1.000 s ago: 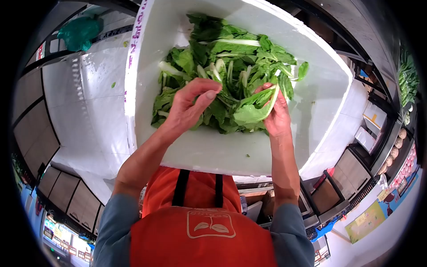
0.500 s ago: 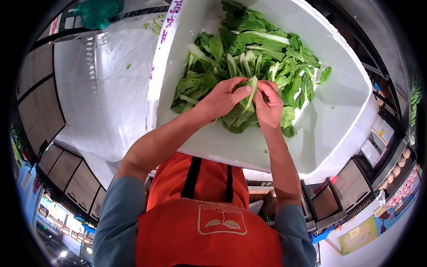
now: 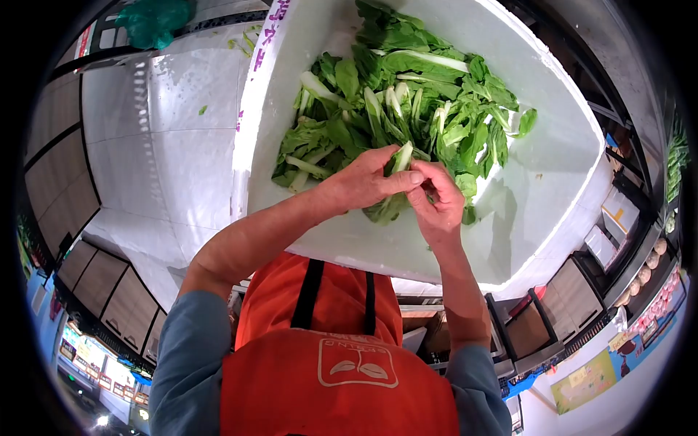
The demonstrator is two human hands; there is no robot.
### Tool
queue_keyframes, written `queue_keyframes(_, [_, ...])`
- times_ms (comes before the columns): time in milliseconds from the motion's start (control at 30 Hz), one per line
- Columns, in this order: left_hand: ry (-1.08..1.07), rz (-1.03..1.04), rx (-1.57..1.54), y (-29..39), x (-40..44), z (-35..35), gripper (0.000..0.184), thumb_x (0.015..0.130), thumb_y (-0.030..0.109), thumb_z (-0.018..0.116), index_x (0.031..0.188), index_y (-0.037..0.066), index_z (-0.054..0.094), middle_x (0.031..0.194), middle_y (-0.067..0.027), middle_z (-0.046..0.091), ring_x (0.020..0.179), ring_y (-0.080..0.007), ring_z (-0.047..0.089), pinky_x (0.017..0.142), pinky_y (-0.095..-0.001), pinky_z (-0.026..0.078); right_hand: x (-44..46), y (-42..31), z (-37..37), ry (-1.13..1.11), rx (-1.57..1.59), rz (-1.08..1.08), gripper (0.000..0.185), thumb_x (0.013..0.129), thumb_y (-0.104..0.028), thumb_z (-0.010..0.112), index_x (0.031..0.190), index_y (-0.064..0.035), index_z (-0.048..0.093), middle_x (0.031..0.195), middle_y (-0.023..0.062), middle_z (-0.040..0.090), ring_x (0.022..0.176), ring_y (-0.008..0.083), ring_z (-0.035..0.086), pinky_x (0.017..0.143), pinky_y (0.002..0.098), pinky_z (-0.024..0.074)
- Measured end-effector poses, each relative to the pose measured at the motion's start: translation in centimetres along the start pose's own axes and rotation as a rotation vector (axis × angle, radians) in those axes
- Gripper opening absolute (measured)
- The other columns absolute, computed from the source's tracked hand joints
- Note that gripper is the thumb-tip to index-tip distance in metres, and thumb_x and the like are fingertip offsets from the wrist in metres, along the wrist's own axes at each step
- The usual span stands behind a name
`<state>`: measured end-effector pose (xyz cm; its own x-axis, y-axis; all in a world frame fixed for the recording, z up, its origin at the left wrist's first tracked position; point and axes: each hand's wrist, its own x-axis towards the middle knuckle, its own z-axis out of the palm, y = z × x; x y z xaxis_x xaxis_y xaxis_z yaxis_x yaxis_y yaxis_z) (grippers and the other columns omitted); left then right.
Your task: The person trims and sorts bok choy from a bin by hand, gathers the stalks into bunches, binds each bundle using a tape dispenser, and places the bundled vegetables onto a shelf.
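Leafy greens with pale stems (image 3: pixel 436 87) lie in a pile inside a white foam box (image 3: pixel 349 236). Over the near edge of the pile, my left hand (image 3: pixel 371 178) is closed around a leafy green (image 3: pixel 400 160), its white stem pointing up between the hands and its leaves hanging below. My right hand (image 3: pixel 438 200) touches it from the right, thumb and fingers pinched close to my left thumb. What the right fingertips grip is too small to make out.
Left of the box is a pale tiled floor (image 3: pixel 189 160) with leaf scraps. A green plastic bag (image 3: pixel 154 22) is at the top left. Shelves with round produce (image 3: pixel 643 275) stand at the right. An orange apron (image 3: pixel 334 385) covers my front.
My left hand has come over to the leafy green that my right hand held at first, and both hands have met at it. The box has shifted rightward in view.
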<state>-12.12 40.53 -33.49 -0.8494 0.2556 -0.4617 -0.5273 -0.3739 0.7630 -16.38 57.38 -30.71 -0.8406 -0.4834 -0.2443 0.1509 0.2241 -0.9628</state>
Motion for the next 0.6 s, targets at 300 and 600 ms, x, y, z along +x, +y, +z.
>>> queue_keyframes(300, [0.159,0.015,0.338,0.1,0.2,-0.2,0.025,0.102,0.029,0.056,0.104,0.004,0.057,0.077,0.0042,0.054,0.069,-0.0072,0.049,0.064,-0.0243,0.042,9.9,8.8,-4.4,0.292,-0.520,0.142,0.020,0.083,-0.006,0.076,0.102,-0.0039,0.071,0.095,0.0050,0.068,0.076,0.0158,0.062,0.072,0.0298,0.0520])
queue_keyframes(600, [0.391,0.144,0.064,1.6,0.4,-1.2,0.023,0.103,0.027,0.056,0.105,0.005,0.059,0.077,0.0084,0.047,0.066,-0.0003,0.039,0.057,-0.0179,0.032,7.0,4.8,-15.8,0.515,0.219,0.277,0.017,0.091,-0.008,0.070,0.108,-0.0103,0.072,0.102,0.0011,0.068,0.088,0.0107,0.062,0.082,0.0264,0.0495])
